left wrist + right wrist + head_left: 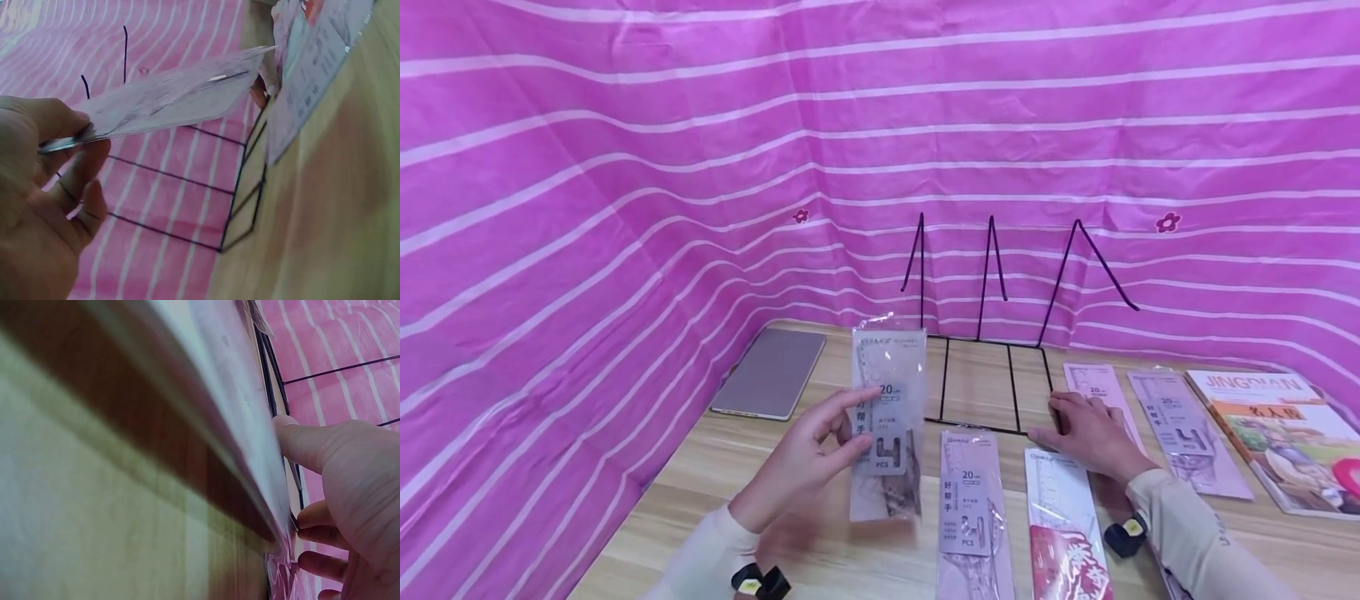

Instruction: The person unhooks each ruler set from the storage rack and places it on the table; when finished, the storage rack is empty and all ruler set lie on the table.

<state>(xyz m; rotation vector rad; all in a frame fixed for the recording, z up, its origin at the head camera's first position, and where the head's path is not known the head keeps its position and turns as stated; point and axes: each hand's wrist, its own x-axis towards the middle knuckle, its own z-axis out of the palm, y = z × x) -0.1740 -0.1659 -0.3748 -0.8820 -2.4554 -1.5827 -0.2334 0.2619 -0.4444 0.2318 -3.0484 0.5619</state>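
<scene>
My left hand (805,450) pinches a clear-bagged ruler set (887,492) by its left side, between thumb and fingers. The pack stands raised over the front left of a black wire rack (1013,392); the left wrist view shows the pack (181,100) edge-on. My right hand (1093,429) rests at the rack's front right corner, thumb by the front wire and fingers by the side wire. In the right wrist view its thumb and fingertips touch down there with the fingers loosely bent. A pink ruler pack (1097,383) lies partly under this hand.
In front of the rack lie another ruler pack (970,483) and a white-and-red pack (1063,508). To the right are a further ruler pack (1180,425) and a magazine (1285,417). A grey laptop-like slab (771,371) lies back left. Pink striped cloth (700,125) walls the table.
</scene>
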